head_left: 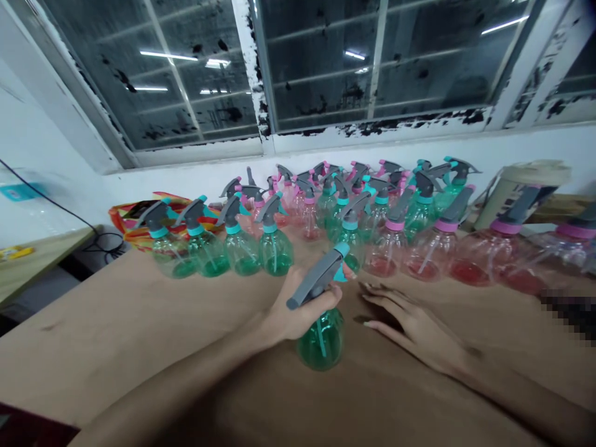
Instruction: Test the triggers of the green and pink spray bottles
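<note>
A green spray bottle (321, 347) with a grey trigger head and teal nozzle is tilted slightly in front of me. My left hand (298, 307) wraps round its neck, just under the head. To its right, my right hand (414, 323) hovers low or rests on the tabletop with its fingers stretched out, holding nothing. Beyond the hands runs a front row of bottles: green spray bottles (244, 254) with teal collars on the left, pink spray bottles (382, 254) with pink collars on the right. Whether the held bottle touches the table cannot be made out.
Behind the front row several more spray bottles (310, 217) crowd toward the wall. A colourful bag (128, 217) lies at the back left of the wooden table (116, 316). A beige container (500, 192) leans at the back right. Black cable (105, 245) hangs beside the left edge.
</note>
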A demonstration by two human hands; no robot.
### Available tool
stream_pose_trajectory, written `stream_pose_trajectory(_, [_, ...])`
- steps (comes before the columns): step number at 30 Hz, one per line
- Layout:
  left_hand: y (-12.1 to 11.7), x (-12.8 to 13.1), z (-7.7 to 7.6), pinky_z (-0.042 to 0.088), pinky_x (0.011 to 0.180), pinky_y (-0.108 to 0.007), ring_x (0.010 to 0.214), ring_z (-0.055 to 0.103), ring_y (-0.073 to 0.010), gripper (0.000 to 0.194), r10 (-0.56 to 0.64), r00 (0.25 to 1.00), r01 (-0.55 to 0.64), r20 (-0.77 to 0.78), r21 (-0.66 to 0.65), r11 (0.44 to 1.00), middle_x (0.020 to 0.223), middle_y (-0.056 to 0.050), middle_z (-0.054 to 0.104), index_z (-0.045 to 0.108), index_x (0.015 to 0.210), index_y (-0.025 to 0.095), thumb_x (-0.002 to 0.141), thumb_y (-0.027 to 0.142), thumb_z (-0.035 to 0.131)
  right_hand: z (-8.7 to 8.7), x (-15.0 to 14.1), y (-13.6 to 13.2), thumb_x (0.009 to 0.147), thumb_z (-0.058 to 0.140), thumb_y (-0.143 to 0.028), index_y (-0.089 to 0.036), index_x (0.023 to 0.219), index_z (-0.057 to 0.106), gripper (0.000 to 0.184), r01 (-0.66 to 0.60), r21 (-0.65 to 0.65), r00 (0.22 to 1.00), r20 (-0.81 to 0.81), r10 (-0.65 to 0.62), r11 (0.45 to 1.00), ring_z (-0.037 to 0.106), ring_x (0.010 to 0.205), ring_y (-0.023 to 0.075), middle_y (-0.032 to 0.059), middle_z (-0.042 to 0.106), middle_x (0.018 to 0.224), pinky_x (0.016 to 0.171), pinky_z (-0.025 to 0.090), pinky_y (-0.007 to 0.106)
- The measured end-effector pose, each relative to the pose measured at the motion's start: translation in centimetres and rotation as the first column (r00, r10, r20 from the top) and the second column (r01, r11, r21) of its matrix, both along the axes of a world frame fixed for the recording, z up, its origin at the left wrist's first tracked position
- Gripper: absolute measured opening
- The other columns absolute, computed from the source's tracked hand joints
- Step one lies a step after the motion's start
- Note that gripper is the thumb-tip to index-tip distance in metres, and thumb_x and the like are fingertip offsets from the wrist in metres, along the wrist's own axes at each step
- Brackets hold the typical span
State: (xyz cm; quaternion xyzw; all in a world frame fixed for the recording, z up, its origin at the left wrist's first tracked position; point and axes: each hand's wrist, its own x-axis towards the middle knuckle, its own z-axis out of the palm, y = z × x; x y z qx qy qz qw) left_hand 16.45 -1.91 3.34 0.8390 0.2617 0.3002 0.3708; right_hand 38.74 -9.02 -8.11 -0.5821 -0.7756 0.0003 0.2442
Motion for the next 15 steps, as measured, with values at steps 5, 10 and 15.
stream_pose_trajectory(5, [1.2, 0.4, 0.3, 0.036, 0.050, -0.023, 0.051, 0.039, -0.0107, 0.011, -0.058, 0.997, 0.060, 0.041, -0.029, 0.998, 0.059, 0.004, 0.046, 0.058, 0.083, 0.020, 0.074, 0.024, 0.052, -0.1, -0.4, 1.0, 0.088, 0.045, -0.040, -0.018, 0.123, 0.051, 0.042, -0.045, 0.025, 0.999, 0.030, 0.044, 0.999, 0.043, 0.123, 0.0228, 0.0074, 0.055, 0.127, 0.103, 0.037, 0.044])
stream_pose_trajectory(10, [2.6, 0.8, 0.5, 0.035, 0.049, -0.025, 0.050, 0.037, -0.0120, 0.020, -0.037, 0.999, 0.036, 0.030, 0.058, 0.998, 0.055, 0.005, 0.042, 0.060, 0.091, 0.022, 0.074, 0.023, 0.051, 0.0, -0.5, 1.3, 0.088, 0.046, -0.032, -0.019, 0.119, 0.054, 0.034, -0.067, 0.041, 0.998, 0.025, 0.066, 0.997, 0.047, 0.121, 0.0218, 0.0058, 0.060, 0.122, 0.101, 0.040, 0.043])
stream_pose_trajectory(15, [3.8, 0.8, 0.4, 0.037, 0.047, -0.024, 0.049, 0.040, -0.0116, 0.024, -0.003, 1.000, 0.003, 0.023, 0.031, 1.000, 0.056, 0.005, 0.045, 0.063, 0.093, 0.023, 0.072, 0.020, 0.051, 0.3, -0.5, 1.1, 0.089, 0.044, -0.032, -0.018, 0.121, 0.053, 0.035, -0.053, -0.006, 0.998, 0.036, 0.053, 0.999, 0.045, 0.122, 0.0205, 0.0052, 0.057, 0.126, 0.102, 0.039, 0.043])
